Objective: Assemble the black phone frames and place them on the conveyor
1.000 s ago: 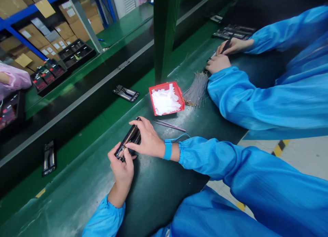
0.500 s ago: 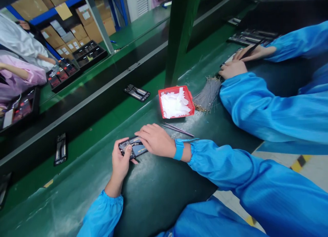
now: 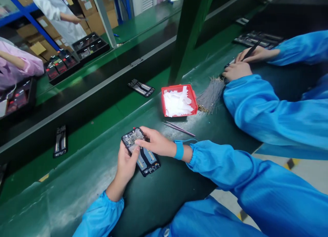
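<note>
An opened phone body (image 3: 143, 154) with its circuit boards showing lies flat on the dark green bench (image 3: 77, 192) in front of me. My left hand (image 3: 126, 163) grips its left side, thumb laid on the top face. My right hand (image 3: 156, 143) reaches across from the right with a blue wrist strap (image 3: 179, 150) on, its fingers pressing on the phone's upper end. Metal tweezers (image 3: 179, 128) lie just beyond my right wrist.
A red tray (image 3: 189, 90) of white slips stands beyond the tweezers, with a bundle of thin wires (image 3: 211, 96) beside it. A co-worker's hands (image 3: 237, 70) in blue sleeves work at the right. Two phone frames (image 3: 141, 88) (image 3: 60, 141) lie on the conveyor. Black trays (image 3: 89, 47) sit across it.
The phone body has been turned over and swung round: it now lies lengthwise toward me with its boards facing up. Both hands stayed on it.
</note>
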A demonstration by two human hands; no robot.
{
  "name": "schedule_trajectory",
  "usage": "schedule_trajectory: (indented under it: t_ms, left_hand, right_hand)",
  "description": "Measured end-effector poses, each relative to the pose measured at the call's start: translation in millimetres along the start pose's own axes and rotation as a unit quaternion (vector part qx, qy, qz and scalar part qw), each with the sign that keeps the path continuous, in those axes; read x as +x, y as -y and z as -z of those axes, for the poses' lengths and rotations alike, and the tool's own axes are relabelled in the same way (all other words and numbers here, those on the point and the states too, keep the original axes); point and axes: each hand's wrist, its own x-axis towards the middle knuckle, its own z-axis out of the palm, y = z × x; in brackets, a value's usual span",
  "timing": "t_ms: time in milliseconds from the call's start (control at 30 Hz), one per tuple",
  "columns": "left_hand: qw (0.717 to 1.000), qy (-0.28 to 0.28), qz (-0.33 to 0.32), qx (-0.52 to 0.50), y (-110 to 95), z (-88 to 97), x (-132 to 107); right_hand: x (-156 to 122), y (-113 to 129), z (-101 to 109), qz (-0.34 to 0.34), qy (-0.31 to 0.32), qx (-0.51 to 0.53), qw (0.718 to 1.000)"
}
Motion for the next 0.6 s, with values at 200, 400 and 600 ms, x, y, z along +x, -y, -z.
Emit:
schedule_trajectory:
  t_ms: [200,400,600]
  left_hand:
    - [0.999,-0.026,-0.020,0.009,-3.5,-3.1,-6.3]
    - [0.996,-0.085,-0.022,-0.003,1.5,-1.2,-7.4]
    - [0.993,-0.102,-0.036,0.050,-8.8,-5.5,-6.1]
  right_hand:
    - [-2.7,1.4,-2.7,0.000,0.025,0.050,0.998]
    - [-2.2,-4.9,-6.2,-0.028,0.109,0.259,0.959]
    - [-5.0,0.0,-10.1,-0.025,0.079,0.249,0.965]
